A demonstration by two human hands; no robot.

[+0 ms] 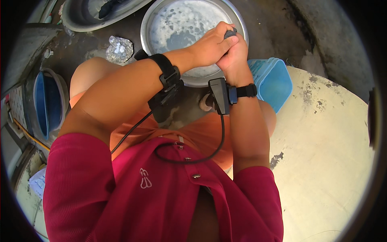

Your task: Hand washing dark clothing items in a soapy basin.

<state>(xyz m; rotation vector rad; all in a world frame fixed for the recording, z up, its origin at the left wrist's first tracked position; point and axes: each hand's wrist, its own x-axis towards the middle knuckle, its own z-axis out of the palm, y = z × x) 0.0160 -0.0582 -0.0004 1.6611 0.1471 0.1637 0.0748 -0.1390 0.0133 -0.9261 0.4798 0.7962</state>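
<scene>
My left hand (213,43) and my right hand (235,55) are pressed together over the right side of a wide metal basin (144,30). Both are closed around a wet-looking dark grey cloth (230,33); only a small bunched bit shows at the top, and the fingers hide the rest. Below the hands, the basin holds cloudy, greyish water (181,24) with patches of foam.
A second metal basin (86,28) with something dark inside stands at the upper left. Near it lies a crumpled clear plastic bag (119,49). A light blue bucket (275,82) is beside my right wrist, next to a worn cream surface (322,153). A dark blue tub (41,103) sits far left.
</scene>
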